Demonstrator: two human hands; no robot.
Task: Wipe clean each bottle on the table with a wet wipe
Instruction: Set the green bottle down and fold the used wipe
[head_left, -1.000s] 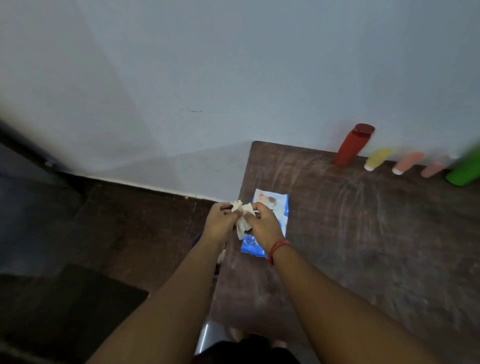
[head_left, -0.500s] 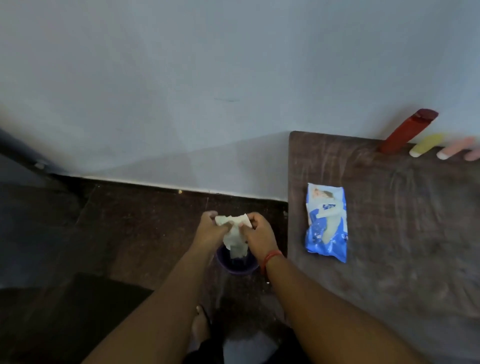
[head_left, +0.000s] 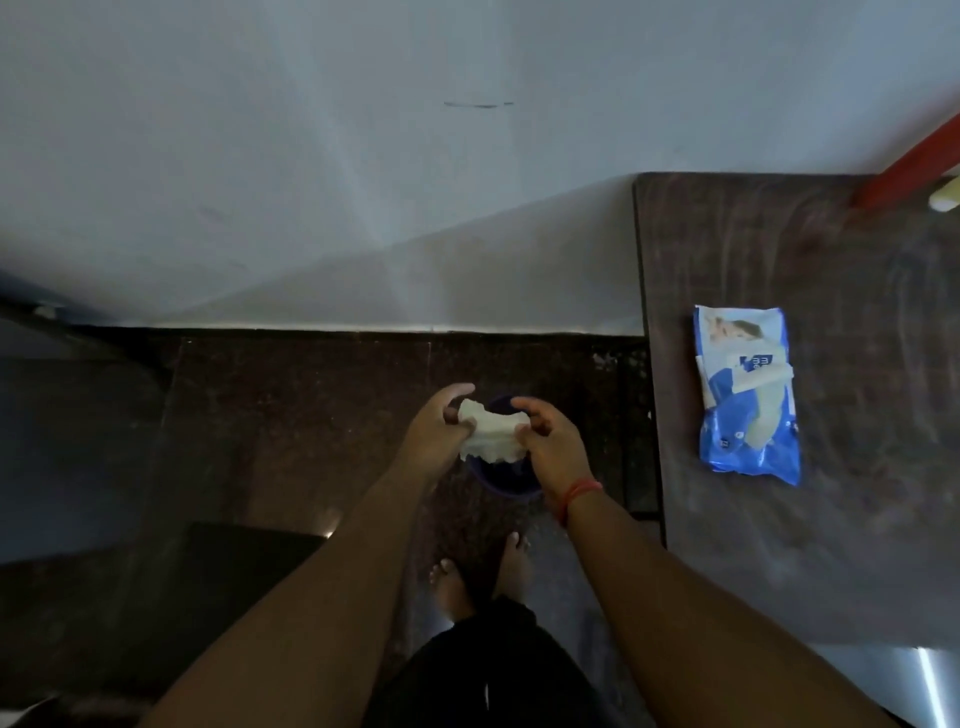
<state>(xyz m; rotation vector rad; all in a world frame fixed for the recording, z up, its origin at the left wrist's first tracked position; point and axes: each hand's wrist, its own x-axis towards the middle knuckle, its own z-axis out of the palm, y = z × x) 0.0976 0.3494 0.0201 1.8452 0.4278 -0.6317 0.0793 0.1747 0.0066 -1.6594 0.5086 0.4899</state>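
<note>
Holding a crumpled white wet wipe between them, the left hand and right hand each have a grip pinched on one end of it, directly above a small dark purple bin on the floor. The wipe looks used, so the likely step is dropping it in. Off to the right, the blue wet wipe pack lies flat on the tabletop, its flap apparently peeled open. Only a red bottle and the tip of a pale yellow bottle show at the far corner, against the wall. The bin's mouth is narrow and mostly hidden under the hands, so an uneven release could let the damp wipe cling to a finger or land on the floor. An open flap would also let the remaining wipes dry out.
</note>
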